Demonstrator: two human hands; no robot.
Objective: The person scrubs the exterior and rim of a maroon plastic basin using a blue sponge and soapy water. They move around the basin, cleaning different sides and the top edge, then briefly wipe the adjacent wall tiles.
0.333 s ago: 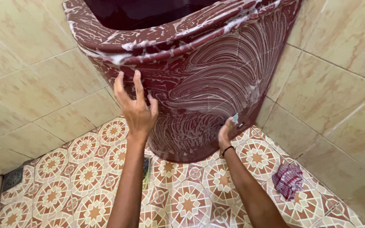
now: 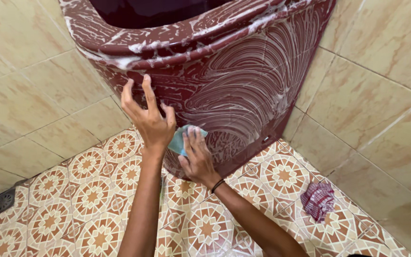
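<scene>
With the left hand (image 2: 151, 124) splayed open on the soapy maroon tub (image 2: 243, 81) and the right hand (image 2: 196, 154) pressing a teal sponge (image 2: 179, 139) low against its front, slick suds could slide either grip off.

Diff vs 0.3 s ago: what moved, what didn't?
The right hand, pressing a small teal scrubbing pad, swept left across the soapy maroon tub, from its lower right side to beside the left hand. Left hand stays braced on the tub; the checked red cloth stays on the floor.
</scene>
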